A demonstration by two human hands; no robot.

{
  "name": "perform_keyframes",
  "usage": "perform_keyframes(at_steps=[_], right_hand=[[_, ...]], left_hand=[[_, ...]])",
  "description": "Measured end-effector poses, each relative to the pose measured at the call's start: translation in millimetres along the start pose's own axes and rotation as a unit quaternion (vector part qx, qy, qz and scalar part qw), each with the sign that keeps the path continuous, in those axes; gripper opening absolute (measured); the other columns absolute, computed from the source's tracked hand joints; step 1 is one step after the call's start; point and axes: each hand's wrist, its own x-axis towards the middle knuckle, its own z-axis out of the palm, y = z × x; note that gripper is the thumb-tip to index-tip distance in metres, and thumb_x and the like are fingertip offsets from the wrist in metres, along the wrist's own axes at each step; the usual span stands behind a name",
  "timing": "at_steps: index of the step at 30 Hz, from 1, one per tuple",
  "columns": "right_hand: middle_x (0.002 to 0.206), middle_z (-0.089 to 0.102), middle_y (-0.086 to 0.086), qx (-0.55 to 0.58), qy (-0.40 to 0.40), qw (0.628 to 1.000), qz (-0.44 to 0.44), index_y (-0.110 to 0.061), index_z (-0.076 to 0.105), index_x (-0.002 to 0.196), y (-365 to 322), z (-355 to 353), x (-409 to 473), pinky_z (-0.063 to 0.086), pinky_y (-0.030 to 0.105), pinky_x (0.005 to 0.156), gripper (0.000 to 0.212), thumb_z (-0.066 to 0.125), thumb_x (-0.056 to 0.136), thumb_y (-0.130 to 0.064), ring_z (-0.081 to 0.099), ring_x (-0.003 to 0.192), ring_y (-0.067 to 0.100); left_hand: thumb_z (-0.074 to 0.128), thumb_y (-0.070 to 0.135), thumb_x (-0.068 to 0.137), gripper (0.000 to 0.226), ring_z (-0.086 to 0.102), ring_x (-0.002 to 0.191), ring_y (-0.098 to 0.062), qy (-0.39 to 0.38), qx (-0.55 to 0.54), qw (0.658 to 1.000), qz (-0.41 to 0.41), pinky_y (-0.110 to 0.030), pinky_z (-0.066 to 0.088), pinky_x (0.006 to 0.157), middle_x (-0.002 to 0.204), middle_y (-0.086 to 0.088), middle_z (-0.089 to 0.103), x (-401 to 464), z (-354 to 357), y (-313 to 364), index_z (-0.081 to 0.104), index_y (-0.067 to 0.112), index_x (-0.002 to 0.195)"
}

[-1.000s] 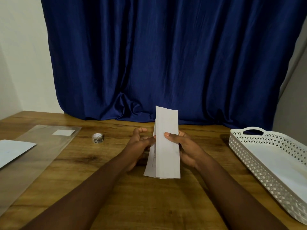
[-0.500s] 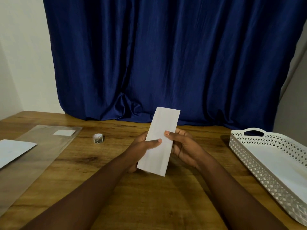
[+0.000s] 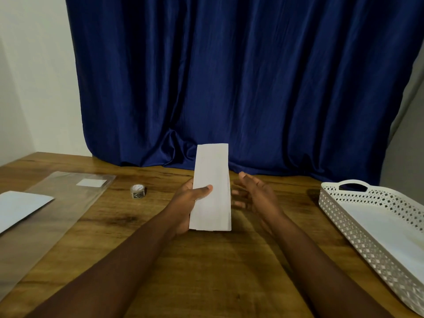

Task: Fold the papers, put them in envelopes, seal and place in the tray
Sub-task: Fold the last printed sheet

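Both bare forearms are reaching forward from the bottom edge, converging toward the middle. The left hand is gripping a folded paper upright, thumb lying across its front and fingers behind. The right hand is hovering just beside it, palm facing left, fingers relaxed and spread, holding nothing.

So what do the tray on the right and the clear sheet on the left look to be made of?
The tray looks like white moulded plastic with a matt finish: its walls are pierced in a regular lattice and a handle slot is cut into the far end. The clear sheet seems to be thin glossy plastic film: the wood grain shows through it and it catches pale glare.
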Motion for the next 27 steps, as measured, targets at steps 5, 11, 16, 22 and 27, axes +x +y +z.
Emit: perform_keyframes(at_steps=[5,11,16,22,27], right_hand=[[0.092,0.079,0.001,0.000,-0.047,0.998,0.034,-0.019,0.072,0.103,2.0,12.9,-8.2,0.060,0.029,0.062,0.023,0.059,0.098,-0.038,0.077,0.079,0.015],[0.098,0.079,0.001,-0.004,-0.057,0.998,0.005,-0.018,0.071,0.110,1.2,7.2,-6.8,0.060,0.034,0.075,0.027,0.063,0.094,-0.040,0.076,0.091,0.020],[0.101,0.078,0.002,0.012,-0.039,0.999,0.027,-0.022,0.070,0.108,7.9,5.6,-1.8,0.061,0.042,0.082,0.021,0.065,0.095,-0.037,0.076,0.092,0.023],[0.104,0.076,0.005,0.058,-0.013,0.997,0.057,-0.029,0.065,0.106,12.6,12.7,-1.9,0.058,0.054,0.090,0.021,0.060,0.096,-0.046,0.073,0.097,0.030],[0.105,0.076,0.005,0.082,-0.012,0.996,0.046,-0.029,0.064,0.110,13.4,13.5,-2.9,0.059,0.051,0.087,0.025,0.058,0.096,-0.049,0.073,0.096,0.029]], left_hand=[[0.071,0.022,0.094,0.036,0.073,0.106,-0.029,-0.022,0.068,0.997,0.017,-0.049,0.060,0.091,0.115,-0.005,0.077,-1.5,7.4,-5.5,0.062,0.023,0.129],[0.074,0.028,0.092,0.035,0.072,0.107,-0.024,-0.037,0.155,0.987,0.022,-0.051,0.058,0.096,0.116,0.000,0.076,-1.9,9.2,-8.0,0.063,0.027,0.125],[0.074,0.026,0.091,0.041,0.073,0.107,-0.022,-0.072,0.132,0.989,-0.013,-0.042,0.060,0.089,0.117,-0.002,0.075,-2.9,13.7,-11.3,0.059,0.025,0.129],[0.077,0.027,0.088,0.045,0.071,0.109,-0.023,-0.070,0.126,0.989,-0.023,-0.045,0.059,0.096,0.119,-0.004,0.074,-3.7,20.9,-22.1,0.058,0.023,0.129],[0.077,0.027,0.088,0.044,0.071,0.109,-0.024,-0.062,0.113,0.991,-0.020,-0.049,0.057,0.099,0.119,-0.004,0.075,-1.5,20.2,-25.4,0.061,0.020,0.129]])
